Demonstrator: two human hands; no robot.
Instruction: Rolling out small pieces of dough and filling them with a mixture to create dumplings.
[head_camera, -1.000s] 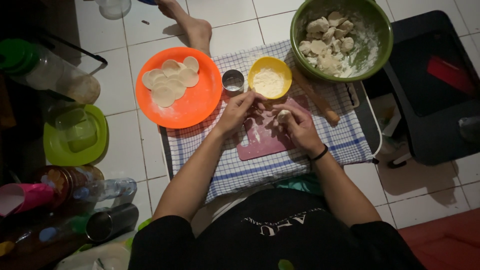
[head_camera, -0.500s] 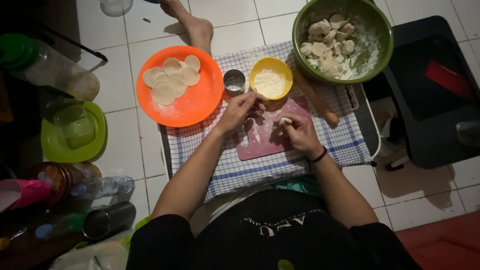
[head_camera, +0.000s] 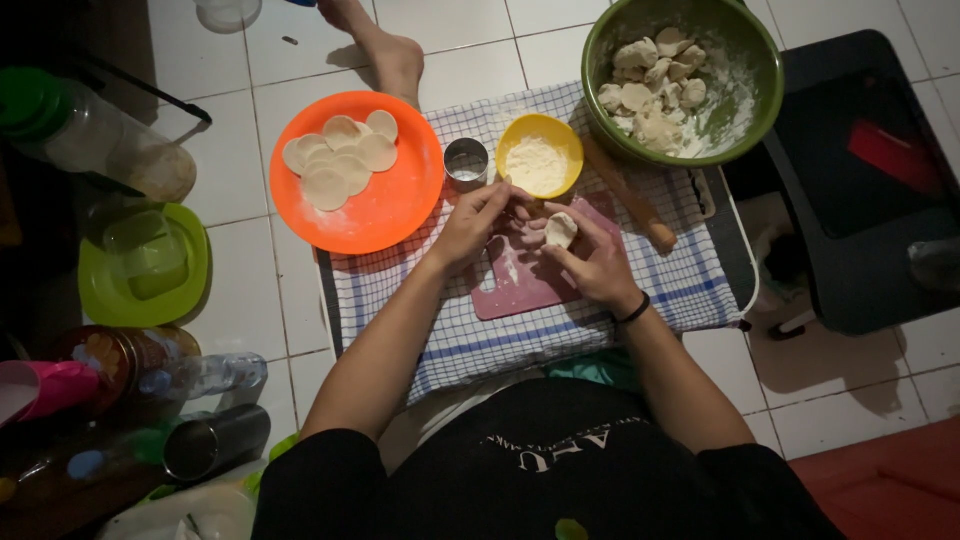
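My right hand (head_camera: 590, 262) holds a small lump of white dough (head_camera: 560, 230) over a pink cutting board (head_camera: 515, 285). My left hand (head_camera: 478, 222) is beside it, fingers curled and touching the dough's left side. The board lies on a blue-checked cloth (head_camera: 540, 330). Just beyond the hands stand a yellow bowl of flour (head_camera: 539, 154) and a small metal ring cutter (head_camera: 466, 162). An orange plate (head_camera: 385, 210) to the left carries several flat dough rounds (head_camera: 340, 160). A green bowl (head_camera: 745, 115) at the upper right holds several dough pieces.
A wooden rolling pin (head_camera: 630, 195) lies right of the board. A green plastic container (head_camera: 145, 265), a clear jar (head_camera: 95, 135), bottles and a metal cup (head_camera: 215, 440) crowd the left floor. Another person's bare foot (head_camera: 385, 50) rests beyond the plate. A dark tray (head_camera: 860, 180) lies at right.
My right hand lifted the dough lump off the board and turned it upward. My left hand moved in to meet it.
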